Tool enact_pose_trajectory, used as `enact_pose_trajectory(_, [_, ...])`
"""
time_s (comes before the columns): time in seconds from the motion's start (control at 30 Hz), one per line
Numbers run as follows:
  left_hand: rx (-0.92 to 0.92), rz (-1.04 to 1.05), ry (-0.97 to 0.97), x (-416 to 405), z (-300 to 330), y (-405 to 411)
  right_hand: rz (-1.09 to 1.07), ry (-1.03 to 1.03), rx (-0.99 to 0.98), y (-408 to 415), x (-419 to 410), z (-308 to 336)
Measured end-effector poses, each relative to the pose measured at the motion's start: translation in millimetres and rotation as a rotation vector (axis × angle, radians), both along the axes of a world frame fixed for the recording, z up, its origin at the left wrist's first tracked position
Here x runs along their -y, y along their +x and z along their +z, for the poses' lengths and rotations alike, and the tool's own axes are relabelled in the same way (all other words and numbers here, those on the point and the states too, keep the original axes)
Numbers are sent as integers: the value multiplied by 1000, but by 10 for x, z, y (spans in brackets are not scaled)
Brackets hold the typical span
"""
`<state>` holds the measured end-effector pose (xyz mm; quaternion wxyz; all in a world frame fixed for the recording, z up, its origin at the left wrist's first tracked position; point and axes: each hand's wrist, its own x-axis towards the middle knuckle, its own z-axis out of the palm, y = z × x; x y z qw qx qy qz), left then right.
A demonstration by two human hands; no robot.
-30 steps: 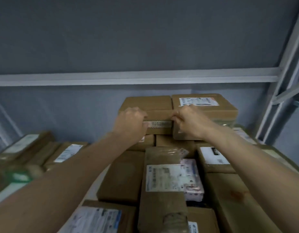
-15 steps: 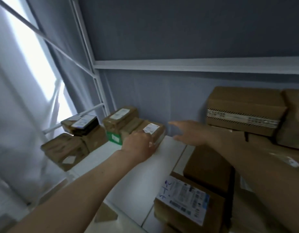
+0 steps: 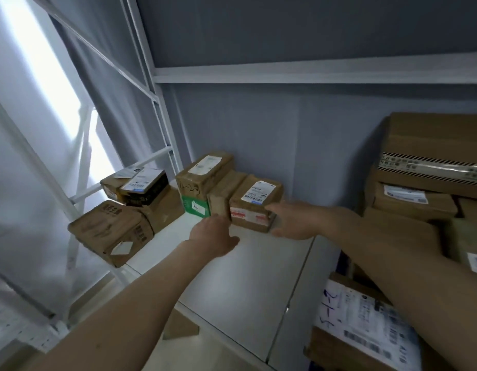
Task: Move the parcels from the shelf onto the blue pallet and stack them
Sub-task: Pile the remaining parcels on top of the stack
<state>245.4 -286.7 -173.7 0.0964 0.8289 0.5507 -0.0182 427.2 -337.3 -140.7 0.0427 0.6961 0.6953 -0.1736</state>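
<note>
White shelf board [image 3: 248, 285], smooth and matte against a grey-blue wall, carries the parcel being reached for: a small brown cardboard box [image 3: 254, 203] with a white shipping label on top and red-printed tape across its front, sitting near the back of the shelf. The right hand [image 3: 289, 222] lies against the box's right end with fingers extended, and the left hand [image 3: 214, 241] is just in front of its left corner, fingers spread and relaxed — neither has closed round it, so I judge the lift has not begun. Touching the box on its left is a plain, narrow carton [image 3: 222, 194], and beyond that a taller one [image 3: 202, 175] with handwriting on its side resting on a green-sided box [image 3: 196, 207]. Further left, past the white metal upright [image 3: 162, 113], more cartons sit on the neighbouring bay: a creased, printed one [image 3: 111, 231] overhanging the edge, and a dark box [image 3: 146, 190] with a label. To the right, larger cartons [image 3: 430, 162] are piled up, one bound with striped tape, and a labelled parcel [image 3: 366, 328] lies low at the right — whether that pile stands on the blue pallet cannot be told, as only a sliver of blue shows. Several parcels remain on the shelf, so much work looks left.
</note>
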Motion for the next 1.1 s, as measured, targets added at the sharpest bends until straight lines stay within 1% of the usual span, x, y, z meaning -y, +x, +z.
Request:
enact_pose_trajectory(0.1, [45,-20,-45,-350,-134,-39,-72,-28,25,-88,-230,-130])
enact_pose_trajectory(0.23, [131,-73,-74,-806,-363,25,-200,-80,-4,-91,-505,-309])
enact_pose_trajectory(0.37, [148,-163,-98,-1266,-585,195,-371,-136,-34,-89,-773,-450])
enact_pose_trajectory(0.5, [212,-234,-170,-1553,-674,339,-541,-130,-145,-121,-1055,-652])
enact_pose_trajectory(0.57, [278,-208,-202,-1687,-782,408,-618,-128,-212,-121,-1221,-828])
enact_pose_trajectory(0.63, [328,-164,-236,-1779,-877,483,-666,-77,-275,-53,-1427,-1091])
enact_pose_trajectory(0.73, [374,-120,-208,-1868,-991,593,-747,27,-404,160,-1699,-1511])
enact_pose_trajectory(0.83, [414,-103,-217,-1881,-1069,687,-857,60,-534,346,-1895,-1815])
enact_pose_trajectory(0.97, [418,-103,-257,-1873,-1061,779,-1023,147,-651,400,-1876,-1848])
enact_pose_trajectory(1.03, [395,-96,-266,-1880,-1035,786,-1102,119,-619,259,-1798,-1544])
enact_pose_trajectory(1.1, [339,-169,-262,-1879,-1029,795,-1123,78,-568,243,-1730,-1446])
